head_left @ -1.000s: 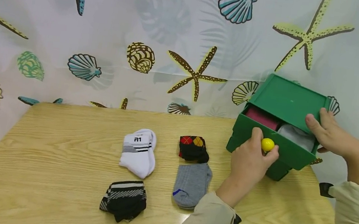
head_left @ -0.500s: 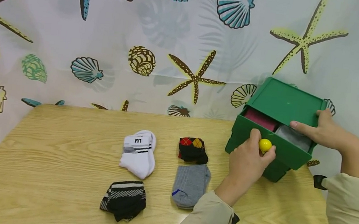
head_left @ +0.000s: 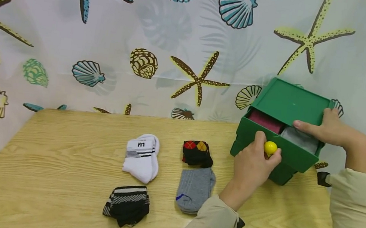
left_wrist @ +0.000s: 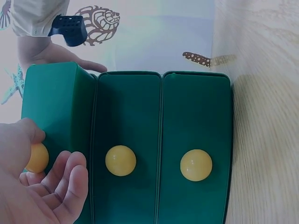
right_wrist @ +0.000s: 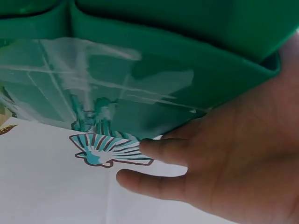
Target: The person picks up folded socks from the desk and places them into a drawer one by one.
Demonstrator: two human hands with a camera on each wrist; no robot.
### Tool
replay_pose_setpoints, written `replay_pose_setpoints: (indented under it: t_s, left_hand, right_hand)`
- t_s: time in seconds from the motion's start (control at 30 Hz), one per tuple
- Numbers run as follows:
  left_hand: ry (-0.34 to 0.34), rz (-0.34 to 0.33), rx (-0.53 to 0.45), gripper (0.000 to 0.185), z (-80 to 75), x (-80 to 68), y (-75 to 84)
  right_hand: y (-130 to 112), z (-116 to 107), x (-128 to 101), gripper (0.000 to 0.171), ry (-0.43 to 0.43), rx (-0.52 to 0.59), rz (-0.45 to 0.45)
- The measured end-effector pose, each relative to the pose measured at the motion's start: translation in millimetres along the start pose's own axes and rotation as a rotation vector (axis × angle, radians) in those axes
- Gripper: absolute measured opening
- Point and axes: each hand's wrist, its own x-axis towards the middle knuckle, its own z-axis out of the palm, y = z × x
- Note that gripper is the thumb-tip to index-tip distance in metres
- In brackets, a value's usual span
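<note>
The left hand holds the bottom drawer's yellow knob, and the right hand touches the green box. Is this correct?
No, the left hand holds the yellow knob of the top drawer: the left wrist view shows two other drawers between it and the table. The right hand touches the green box.

White starfish-and-shell backdrop (head_left: pixel 175 30) behind a light wood-grained table (head_left: pixel 72 161).

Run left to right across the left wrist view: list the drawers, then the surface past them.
Pulled-out green drawer, middle drawer with a yellow knob, last drawer with another yellow knob, wooden table.
</note>
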Motion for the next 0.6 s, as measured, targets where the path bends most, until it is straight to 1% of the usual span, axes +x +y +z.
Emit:
replay_pose_setpoints:
  t_s: [0.1, 0.3, 0.5, 0.6]
  left_hand:
    - [0.002, 0.007, -0.005, 0.037, 1.5, 0.2, 0.0]
    - [0.027, 0.015, 0.001, 0.037, 2.5, 2.5, 0.4]
    - [-0.008, 0.005, 0.019, 0.033, 2.0, 1.7, 1.2]
    - [-0.013, 0.018, 0.054, 0.031, 1.9, 2.2, 1.5]
  right_hand:
    - [1.0, 0.0, 0.3, 0.122, -0.002, 0.007, 0.015]
    - [1.6, 2.3, 1.2, 0.125, 0.004, 0.062, 0.031]
    - [2.5, 4.0, 0.5, 0.124, -0.001, 0.060, 0.027]
    - [2.9, 4.5, 0.0, 0.123, -0.001, 0.067, 0.025]
